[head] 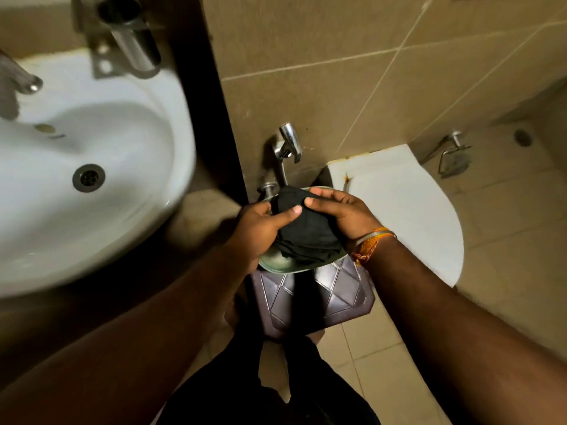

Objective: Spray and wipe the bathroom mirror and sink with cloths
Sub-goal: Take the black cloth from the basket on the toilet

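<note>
A black cloth [310,231] is bunched between both my hands, low in the middle of the view. My left hand [260,228] grips its left side with the thumb across the top. My right hand [343,214] pinches its upper right edge. The cloth hangs over a green basin [276,263] that sits on a dark purple stool [334,299]. The white sink [101,167] fills the left of the view, with its drain [88,178] near the bowl's middle. The mirror is out of sight.
A steel holder [129,35] is fixed to the wall above the sink. A chrome wall tap [288,142] sits just beyond the basin. The white toilet lid [408,207] is to the right, with a paper holder [454,154] on the far wall.
</note>
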